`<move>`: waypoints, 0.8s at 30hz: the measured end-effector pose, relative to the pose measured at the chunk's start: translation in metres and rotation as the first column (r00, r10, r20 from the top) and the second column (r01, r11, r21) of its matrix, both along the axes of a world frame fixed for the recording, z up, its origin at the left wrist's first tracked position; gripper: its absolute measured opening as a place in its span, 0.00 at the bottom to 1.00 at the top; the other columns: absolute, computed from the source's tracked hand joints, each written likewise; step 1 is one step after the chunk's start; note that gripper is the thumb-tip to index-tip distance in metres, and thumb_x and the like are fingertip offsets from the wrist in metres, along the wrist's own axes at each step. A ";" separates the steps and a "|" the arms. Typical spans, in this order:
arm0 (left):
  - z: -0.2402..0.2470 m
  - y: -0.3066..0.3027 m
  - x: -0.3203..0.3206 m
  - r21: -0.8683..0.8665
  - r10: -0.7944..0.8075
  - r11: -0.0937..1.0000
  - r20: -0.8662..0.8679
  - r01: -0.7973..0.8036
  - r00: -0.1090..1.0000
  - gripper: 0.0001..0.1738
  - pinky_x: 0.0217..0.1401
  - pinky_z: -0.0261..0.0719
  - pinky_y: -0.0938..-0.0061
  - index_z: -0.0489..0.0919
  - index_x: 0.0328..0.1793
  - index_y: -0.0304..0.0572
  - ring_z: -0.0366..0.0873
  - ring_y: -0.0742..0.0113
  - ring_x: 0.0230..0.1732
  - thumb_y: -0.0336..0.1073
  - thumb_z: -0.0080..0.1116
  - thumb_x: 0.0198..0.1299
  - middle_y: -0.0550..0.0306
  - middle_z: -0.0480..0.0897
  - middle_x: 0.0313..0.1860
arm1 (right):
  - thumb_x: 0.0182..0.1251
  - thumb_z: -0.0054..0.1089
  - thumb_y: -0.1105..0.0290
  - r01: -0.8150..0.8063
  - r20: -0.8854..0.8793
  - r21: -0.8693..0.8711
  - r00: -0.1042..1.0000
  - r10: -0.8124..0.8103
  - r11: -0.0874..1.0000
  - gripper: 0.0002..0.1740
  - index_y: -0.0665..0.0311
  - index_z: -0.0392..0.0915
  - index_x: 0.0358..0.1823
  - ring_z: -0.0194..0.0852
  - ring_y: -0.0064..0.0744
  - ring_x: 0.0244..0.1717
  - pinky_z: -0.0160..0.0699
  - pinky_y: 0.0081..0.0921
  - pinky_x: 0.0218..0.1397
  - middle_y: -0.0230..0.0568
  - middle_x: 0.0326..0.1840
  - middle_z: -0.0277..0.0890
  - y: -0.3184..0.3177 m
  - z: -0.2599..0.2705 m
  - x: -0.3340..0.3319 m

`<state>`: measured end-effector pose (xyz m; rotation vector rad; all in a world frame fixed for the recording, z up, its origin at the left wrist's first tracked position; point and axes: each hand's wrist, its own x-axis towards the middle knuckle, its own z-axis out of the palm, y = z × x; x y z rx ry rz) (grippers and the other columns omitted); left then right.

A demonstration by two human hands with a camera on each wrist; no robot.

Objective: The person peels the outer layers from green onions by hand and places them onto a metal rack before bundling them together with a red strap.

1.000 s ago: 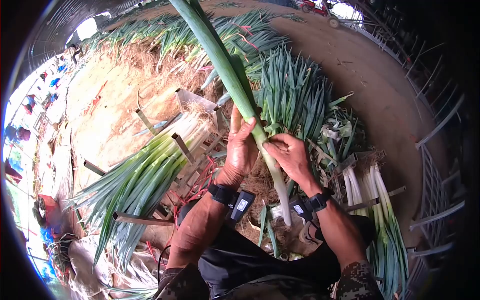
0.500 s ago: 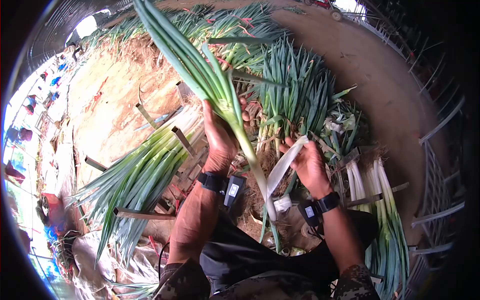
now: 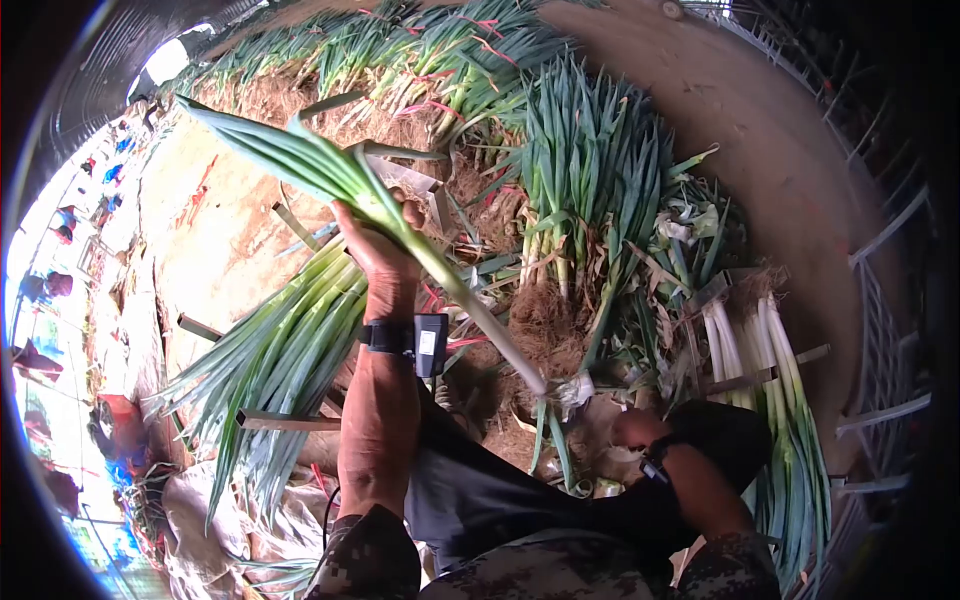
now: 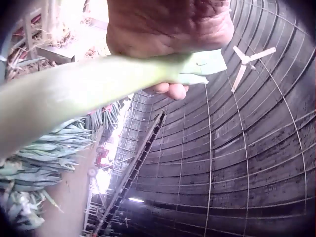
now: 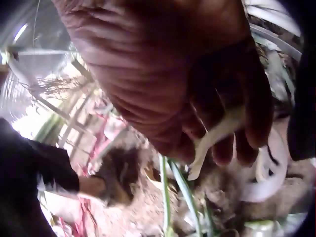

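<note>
In the head view my left hand (image 3: 378,245) grips a large green onion (image 3: 455,285) where its leaves fan out. The leaves point up and left, and the pale stalk slants down to the right. In the left wrist view the same green onion (image 4: 74,89) passes under the palm, with fingertips (image 4: 176,91) showing below it. My right hand (image 3: 640,428) is low by the right knee, blurred. In the right wrist view its fingers hang loosely spread, and a pale strip of peeled onion skin (image 5: 216,134) overlaps them above the littered ground.
Green onions (image 3: 290,350) lie on a metal rack at left, and more white-stalked ones (image 3: 780,370) rest on another rack at right. An upright bundle (image 3: 595,170) with roots stands ahead. Loose trimmings (image 3: 690,225) lie beside it, and tied bundles (image 3: 440,60) line the back.
My right hand has peeled a pale skin layer off the stalk and dropped down toward the knee. My left hand has moved left, tilting the green onion further left.
</note>
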<state>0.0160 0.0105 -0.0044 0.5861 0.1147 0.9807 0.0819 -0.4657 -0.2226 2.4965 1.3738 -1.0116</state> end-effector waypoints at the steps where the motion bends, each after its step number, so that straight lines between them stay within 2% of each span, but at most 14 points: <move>1: -0.002 0.004 -0.004 -0.003 -0.003 1.000 -0.004 0.003 1.000 0.36 0.26 0.74 0.70 0.74 0.57 0.43 0.73 0.65 0.24 0.68 0.34 0.73 0.57 0.76 0.28 | 0.68 0.54 0.39 -0.037 -0.037 -0.034 0.999 0.035 0.999 0.27 0.51 0.85 0.52 0.84 0.53 0.48 0.81 0.41 0.55 0.43 0.48 0.86 0.001 0.011 0.006; 3: 0.006 0.003 -0.006 -0.068 -0.063 0.995 0.056 0.067 0.996 0.37 0.27 0.67 0.73 0.73 0.63 0.40 0.68 0.67 0.25 0.67 0.35 0.73 0.61 0.72 0.26 | 0.70 0.59 0.48 0.238 -0.166 0.270 0.966 -0.199 0.933 0.21 0.55 0.85 0.52 0.87 0.44 0.44 0.83 0.34 0.51 0.42 0.46 0.87 0.031 0.060 0.013; 5: 0.003 0.005 -0.006 -0.077 -0.194 0.975 0.161 0.208 0.968 0.37 0.28 0.63 0.75 0.72 0.65 0.39 0.66 0.68 0.24 0.65 0.37 0.73 0.62 0.71 0.24 | 0.70 0.63 0.60 0.449 -0.340 0.510 0.889 -0.307 0.734 0.15 0.62 0.85 0.50 0.86 0.29 0.42 0.83 0.27 0.48 0.39 0.43 0.88 0.075 0.114 0.018; 7: -0.008 0.011 -0.004 -0.054 -0.328 0.934 0.262 0.353 0.908 0.37 0.28 0.61 0.75 0.71 0.67 0.36 0.66 0.68 0.23 0.64 0.39 0.74 0.62 0.71 0.23 | 0.69 0.65 0.70 0.466 -0.416 0.655 0.880 -0.231 0.595 0.12 0.68 0.84 0.49 0.83 0.19 0.42 0.83 0.22 0.47 0.37 0.41 0.87 0.117 0.176 0.010; 10: -0.011 0.014 0.000 -0.026 -0.424 0.892 0.291 0.450 0.858 0.36 0.28 0.61 0.75 0.71 0.66 0.32 0.65 0.69 0.20 0.61 0.41 0.74 0.62 0.71 0.22 | 0.69 0.65 0.68 0.505 -0.522 0.679 0.842 -0.133 0.532 0.13 0.68 0.84 0.49 0.88 0.30 0.45 0.85 0.26 0.50 0.42 0.43 0.88 0.158 0.222 -0.007; 12: -0.009 0.010 0.001 -0.043 -0.434 0.882 0.314 0.470 0.844 0.34 0.27 0.61 0.75 0.71 0.66 0.29 0.65 0.70 0.19 0.57 0.41 0.75 0.61 0.72 0.22 | 0.69 0.65 0.66 0.489 -0.543 0.682 0.837 -0.072 0.544 0.14 0.68 0.83 0.50 0.88 0.32 0.46 0.85 0.26 0.53 0.42 0.45 0.88 0.174 0.227 -0.017; 13: -0.008 0.009 0.001 -0.046 -0.438 0.879 0.312 0.474 0.843 0.34 0.27 0.61 0.75 0.71 0.66 0.29 0.65 0.70 0.19 0.57 0.41 0.75 0.60 0.72 0.22 | 0.68 0.66 0.65 0.517 -0.589 0.668 0.807 -0.044 0.535 0.16 0.67 0.83 0.51 0.88 0.31 0.46 0.85 0.26 0.51 0.43 0.44 0.88 0.181 0.219 -0.018; 16: -0.004 0.005 0.004 -0.072 -0.395 0.902 0.259 0.425 0.881 0.33 0.26 0.62 0.74 0.69 0.68 0.31 0.65 0.69 0.18 0.56 0.41 0.74 0.60 0.72 0.22 | 0.68 0.67 0.70 0.453 -0.483 0.730 0.872 -0.082 0.511 0.14 0.70 0.83 0.50 0.85 0.24 0.40 0.86 0.24 0.46 0.40 0.39 0.88 0.200 0.227 -0.028; 18: 0.002 -0.007 0.005 -0.097 -0.346 0.923 0.217 0.373 0.913 0.33 0.25 0.62 0.74 0.69 0.69 0.33 0.65 0.68 0.18 0.57 0.42 0.74 0.59 0.73 0.22 | 0.67 0.66 0.71 0.436 -0.450 0.762 0.888 -0.093 0.480 0.14 0.71 0.83 0.50 0.86 0.24 0.39 0.86 0.24 0.43 0.43 0.38 0.88 0.209 0.229 -0.030; 20: 0.006 -0.014 0.006 -0.119 -0.344 0.924 0.149 0.363 0.927 0.34 0.25 0.62 0.73 0.69 0.68 0.36 0.64 0.68 0.17 0.60 0.42 0.73 0.62 0.69 0.20 | 0.67 0.66 0.72 0.377 -0.364 0.789 0.923 -0.125 0.486 0.13 0.71 0.83 0.49 0.87 0.24 0.39 0.86 0.23 0.42 0.45 0.37 0.88 0.217 0.225 -0.026; 22: 0.006 -0.019 0.009 -0.155 -0.368 0.907 0.162 0.392 0.915 0.39 0.24 0.63 0.72 0.74 0.63 0.38 0.64 0.65 0.17 0.68 0.39 0.71 0.60 0.67 0.19 | 0.66 0.65 0.73 0.405 -0.395 0.785 0.910 -0.124 0.468 0.11 0.71 0.83 0.47 0.87 0.24 0.38 0.86 0.23 0.41 0.45 0.36 0.88 0.217 0.215 -0.023; 24: 0.011 -0.027 0.010 -0.160 -0.336 0.924 0.088 0.347 0.938 0.40 0.25 0.63 0.71 0.75 0.62 0.37 0.63 0.65 0.18 0.69 0.38 0.71 0.61 0.65 0.19 | 0.66 0.64 0.73 0.401 -0.394 0.801 0.912 -0.114 0.445 0.09 0.70 0.84 0.45 0.88 0.25 0.38 0.85 0.23 0.40 0.44 0.35 0.88 0.216 0.213 -0.024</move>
